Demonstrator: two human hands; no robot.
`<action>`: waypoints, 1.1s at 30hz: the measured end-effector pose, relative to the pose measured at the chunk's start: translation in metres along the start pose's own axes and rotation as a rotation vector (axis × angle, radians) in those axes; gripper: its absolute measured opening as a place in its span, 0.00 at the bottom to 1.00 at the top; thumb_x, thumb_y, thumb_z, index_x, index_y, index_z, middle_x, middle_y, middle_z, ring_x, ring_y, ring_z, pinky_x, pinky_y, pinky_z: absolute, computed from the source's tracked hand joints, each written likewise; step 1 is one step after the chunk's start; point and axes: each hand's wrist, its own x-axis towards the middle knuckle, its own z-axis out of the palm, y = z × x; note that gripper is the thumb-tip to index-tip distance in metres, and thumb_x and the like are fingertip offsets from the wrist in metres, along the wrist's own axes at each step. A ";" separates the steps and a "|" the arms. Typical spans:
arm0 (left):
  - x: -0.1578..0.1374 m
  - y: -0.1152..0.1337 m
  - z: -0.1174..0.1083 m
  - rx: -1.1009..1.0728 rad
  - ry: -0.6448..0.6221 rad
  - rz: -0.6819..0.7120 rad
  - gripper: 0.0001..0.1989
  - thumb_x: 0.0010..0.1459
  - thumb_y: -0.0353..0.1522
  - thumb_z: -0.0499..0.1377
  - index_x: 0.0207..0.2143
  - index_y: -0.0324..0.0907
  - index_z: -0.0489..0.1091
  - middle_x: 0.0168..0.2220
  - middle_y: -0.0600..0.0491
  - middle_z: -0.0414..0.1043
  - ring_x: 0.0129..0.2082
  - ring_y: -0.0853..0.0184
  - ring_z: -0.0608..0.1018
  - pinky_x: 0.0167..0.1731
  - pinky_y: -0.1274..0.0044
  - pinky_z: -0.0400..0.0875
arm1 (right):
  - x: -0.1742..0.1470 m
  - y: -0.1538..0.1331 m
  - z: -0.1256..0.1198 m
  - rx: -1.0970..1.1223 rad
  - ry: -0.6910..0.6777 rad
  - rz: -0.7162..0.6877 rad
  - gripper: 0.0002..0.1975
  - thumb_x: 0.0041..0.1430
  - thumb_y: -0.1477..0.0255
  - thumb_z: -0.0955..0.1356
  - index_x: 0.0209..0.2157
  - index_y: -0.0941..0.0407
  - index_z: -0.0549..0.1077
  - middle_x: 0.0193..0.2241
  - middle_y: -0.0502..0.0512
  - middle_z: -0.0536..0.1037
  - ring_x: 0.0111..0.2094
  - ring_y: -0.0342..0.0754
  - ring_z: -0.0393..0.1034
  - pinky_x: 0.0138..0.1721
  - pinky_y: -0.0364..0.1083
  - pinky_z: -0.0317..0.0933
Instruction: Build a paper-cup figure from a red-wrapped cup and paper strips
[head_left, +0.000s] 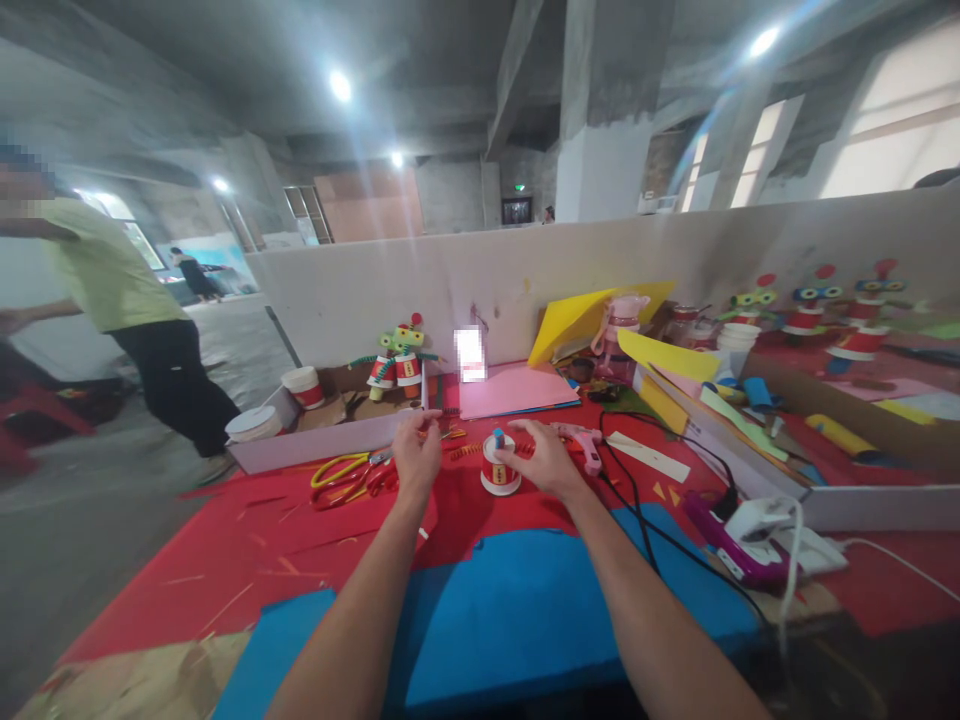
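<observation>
A small red and white paper cup [491, 478] stands upside down on the red-covered table, with a short blue tube [498, 438] on top. Orange coiled strips [466, 452] stick out from its sides. My right hand [546, 462] curves about the cup's upper right side, its thumb over the cup's front. Left of the cup, my left hand [417, 458] hovers with bent fingers and thumb apart, fingertips close to a dark coiled strip [451, 411]; whether they touch it is unclear. Yellow-handled scissors [339, 470] and red-handled pliers [341, 495] lie to its left.
A pink glue gun [586, 447] lies right of the cup, its black cable running to a purple power strip [739, 545]. Finished cup figures [396, 362] stand in the box at left. Pink sheets [517, 388] lie behind; blue sheet [517, 610] in front. A person [142, 290] walks at left.
</observation>
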 end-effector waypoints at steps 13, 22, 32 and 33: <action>0.011 -0.010 -0.007 -0.061 0.113 -0.184 0.13 0.51 0.32 0.53 0.33 0.43 0.76 0.26 0.54 0.74 0.22 0.69 0.69 0.24 0.79 0.63 | -0.002 0.001 0.012 -0.086 -0.056 -0.046 0.17 0.49 0.69 0.74 0.42 0.54 0.72 0.42 0.56 0.78 0.45 0.55 0.69 0.51 0.55 0.56; 0.009 -0.011 -0.008 -0.124 0.085 -0.236 0.14 0.50 0.31 0.53 0.35 0.42 0.76 0.25 0.56 0.73 0.17 0.73 0.66 0.19 0.80 0.62 | -0.002 -0.001 0.005 -0.003 0.181 -0.085 0.19 0.59 0.60 0.66 0.47 0.57 0.71 0.46 0.62 0.76 0.49 0.56 0.68 0.52 0.55 0.58; 0.010 -0.003 -0.012 -0.162 0.092 -0.276 0.14 0.49 0.31 0.53 0.34 0.41 0.76 0.26 0.54 0.72 0.18 0.72 0.66 0.18 0.80 0.60 | -0.010 -0.017 -0.008 0.118 0.407 -0.053 0.18 0.68 0.62 0.56 0.30 0.54 0.67 0.28 0.55 0.75 0.31 0.48 0.69 0.35 0.45 0.61; 0.011 -0.003 -0.012 -0.162 0.095 -0.273 0.14 0.49 0.31 0.53 0.34 0.41 0.76 0.26 0.54 0.73 0.18 0.72 0.66 0.18 0.80 0.60 | -0.011 -0.019 -0.009 0.119 0.397 -0.044 0.19 0.68 0.61 0.56 0.27 0.54 0.66 0.25 0.53 0.73 0.28 0.47 0.68 0.32 0.45 0.59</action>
